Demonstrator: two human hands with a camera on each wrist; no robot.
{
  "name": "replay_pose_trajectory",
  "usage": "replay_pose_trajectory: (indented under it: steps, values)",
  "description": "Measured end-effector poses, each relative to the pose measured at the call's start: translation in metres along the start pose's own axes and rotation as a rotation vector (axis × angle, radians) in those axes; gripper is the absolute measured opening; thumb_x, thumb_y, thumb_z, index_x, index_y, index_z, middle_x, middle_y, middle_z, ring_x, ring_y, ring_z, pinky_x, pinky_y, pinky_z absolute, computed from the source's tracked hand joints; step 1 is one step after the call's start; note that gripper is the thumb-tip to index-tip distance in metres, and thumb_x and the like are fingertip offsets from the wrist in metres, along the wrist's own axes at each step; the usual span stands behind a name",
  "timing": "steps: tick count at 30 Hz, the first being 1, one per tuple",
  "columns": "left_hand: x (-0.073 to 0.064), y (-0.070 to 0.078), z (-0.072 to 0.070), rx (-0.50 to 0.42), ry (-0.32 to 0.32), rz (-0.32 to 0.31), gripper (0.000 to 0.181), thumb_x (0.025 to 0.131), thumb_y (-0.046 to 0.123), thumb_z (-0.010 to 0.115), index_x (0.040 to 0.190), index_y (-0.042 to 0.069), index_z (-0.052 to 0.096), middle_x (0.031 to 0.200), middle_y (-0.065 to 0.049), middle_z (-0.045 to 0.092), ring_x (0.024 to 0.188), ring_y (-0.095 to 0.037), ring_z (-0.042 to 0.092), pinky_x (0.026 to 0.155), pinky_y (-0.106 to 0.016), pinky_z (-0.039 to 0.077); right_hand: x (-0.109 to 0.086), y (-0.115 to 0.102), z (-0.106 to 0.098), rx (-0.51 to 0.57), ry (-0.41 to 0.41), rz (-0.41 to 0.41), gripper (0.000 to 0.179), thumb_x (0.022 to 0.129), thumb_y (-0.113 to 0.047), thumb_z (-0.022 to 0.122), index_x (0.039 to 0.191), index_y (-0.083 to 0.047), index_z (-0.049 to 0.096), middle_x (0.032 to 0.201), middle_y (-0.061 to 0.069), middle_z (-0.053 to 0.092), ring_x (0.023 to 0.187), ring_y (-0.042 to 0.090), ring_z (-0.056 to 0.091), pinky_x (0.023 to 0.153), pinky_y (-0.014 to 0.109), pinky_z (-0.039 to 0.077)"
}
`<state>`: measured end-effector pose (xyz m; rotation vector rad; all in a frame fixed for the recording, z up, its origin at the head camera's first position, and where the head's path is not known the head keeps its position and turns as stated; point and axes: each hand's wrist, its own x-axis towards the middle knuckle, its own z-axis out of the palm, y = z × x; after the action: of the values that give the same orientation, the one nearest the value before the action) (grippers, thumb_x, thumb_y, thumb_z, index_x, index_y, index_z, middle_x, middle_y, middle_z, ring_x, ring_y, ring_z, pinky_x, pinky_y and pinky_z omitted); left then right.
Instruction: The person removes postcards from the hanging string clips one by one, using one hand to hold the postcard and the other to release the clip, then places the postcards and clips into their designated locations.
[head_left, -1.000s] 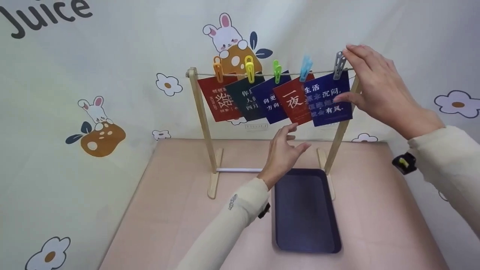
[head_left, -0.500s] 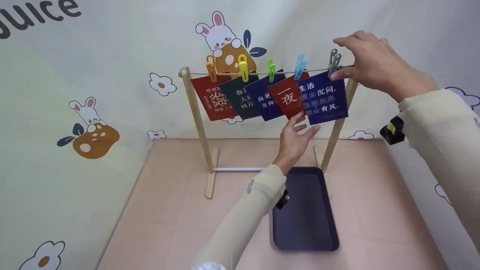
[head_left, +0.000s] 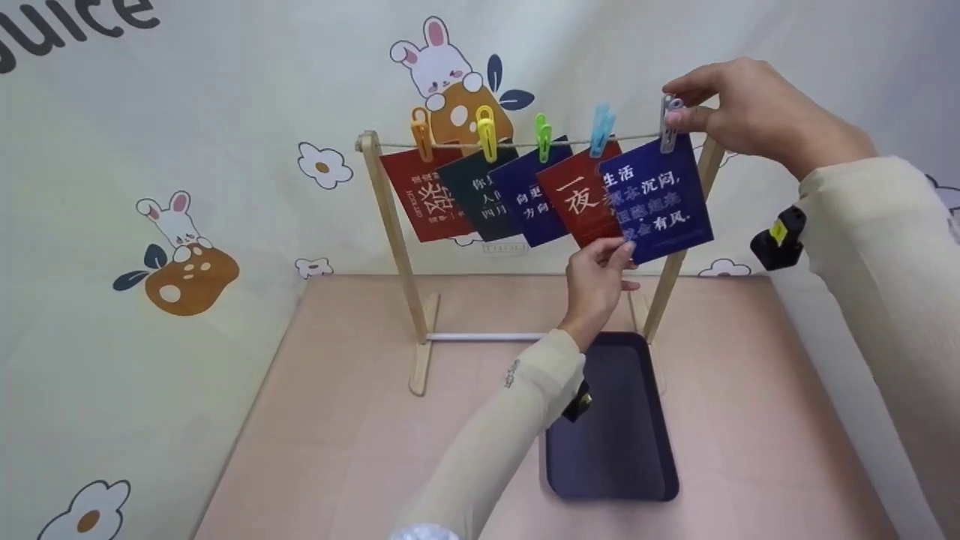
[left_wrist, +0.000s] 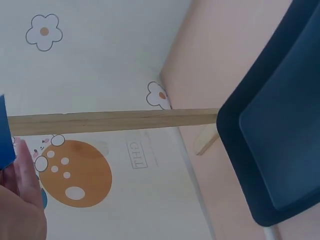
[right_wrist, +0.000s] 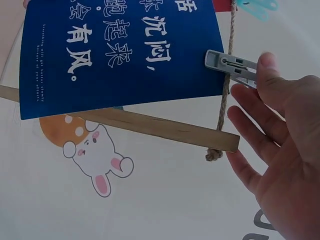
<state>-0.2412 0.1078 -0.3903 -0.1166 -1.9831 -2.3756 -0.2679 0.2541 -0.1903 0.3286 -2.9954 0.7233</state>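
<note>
Blue card [head_left: 660, 199] with white lettering [head_left: 663, 183], grey clip [right_wrist: 232, 64], 2 red cards [head_left: 579, 187], dark green card [head_left: 481, 193], flower-patterned backdrop [head_left: 247, 112]

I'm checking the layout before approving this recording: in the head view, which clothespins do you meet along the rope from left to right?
Orange clothespin, yellow clothespin, green clothespin, light blue clothespin, gray clothespin pinched by the right hand.

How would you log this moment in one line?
left hand: pinches lower-left corner of rightmost blue card | right hand: pinches gray clothespin | clothespin: at card's top edge, on rope | tray: on table
</note>
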Motion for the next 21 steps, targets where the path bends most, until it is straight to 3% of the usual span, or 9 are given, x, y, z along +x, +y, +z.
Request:
replay_pose_trajectory:
  steps: [7, 11, 14, 18, 21]
  values:
    - [-0.003, 0.003, -0.001, 0.033, 0.040, 0.001, 0.019, 0.096, 0.006, 0.065, 0.109, -0.004, 0.073, 0.086, -0.014, 0.070, 0.078, -0.022, 0.069, 0.051, -0.026, 0.059, 0.000, -0.005, 0.005, 0.031, 0.044, 0.018, 0.048, 0.107, -0.027, 0.043, 0.151, -0.005, 0.042, 0.140, 0.026, 0.054, 0.126, 0.043, 0.051, 0.109, 0.062, 0.043]
    - [-0.004, 0.005, -0.001, 0.061, 0.082, -0.006, 0.022, 0.095, 0.007, 0.066, 0.114, -0.001, 0.074, 0.088, -0.015, 0.074, 0.071, -0.012, 0.066, 0.047, -0.023, 0.057, -0.001, -0.008, 0.009, 0.034, 0.124, 0.023, 0.042, 0.106, -0.026, 0.048, 0.141, -0.005, 0.055, 0.129, 0.021, 0.060, 0.111, 0.031, 0.054, 0.096, 0.043, 0.051]
    - [-0.006, 0.005, 0.000, 0.069, 0.099, -0.005, 0.023, 0.095, 0.008, 0.067, 0.115, 0.001, 0.074, 0.085, -0.016, 0.075, 0.063, -0.003, 0.060, 0.043, -0.019, 0.053, -0.001, -0.009, 0.009, 0.041, 0.198, 0.018, 0.036, 0.104, -0.025, 0.052, 0.132, -0.005, 0.062, 0.121, 0.016, 0.063, 0.099, 0.020, 0.053, 0.086, 0.029, 0.046]
    - [-0.010, 0.003, -0.001, 0.090, 0.097, 0.011, 0.023, 0.095, 0.009, 0.067, 0.114, 0.000, 0.074, 0.079, -0.017, 0.074, 0.060, -0.003, 0.059, 0.041, -0.019, 0.050, -0.002, -0.010, 0.009, 0.050, 0.266, 0.018, 0.032, 0.103, -0.023, 0.054, 0.127, -0.006, 0.065, 0.113, 0.010, 0.063, 0.090, 0.008, 0.051, 0.087, 0.025, 0.047]
    - [-0.014, 0.002, -0.003, 0.096, 0.100, 0.013, 0.022, 0.095, 0.008, 0.067, 0.114, 0.000, 0.074, 0.079, -0.016, 0.074, 0.063, -0.007, 0.064, 0.040, -0.019, 0.049, -0.004, -0.010, 0.009, 0.075, 0.305, 0.012, 0.031, 0.103, -0.024, 0.055, 0.126, -0.006, 0.066, 0.104, -0.002, 0.062, 0.086, 0.002, 0.051, 0.089, 0.022, 0.049]
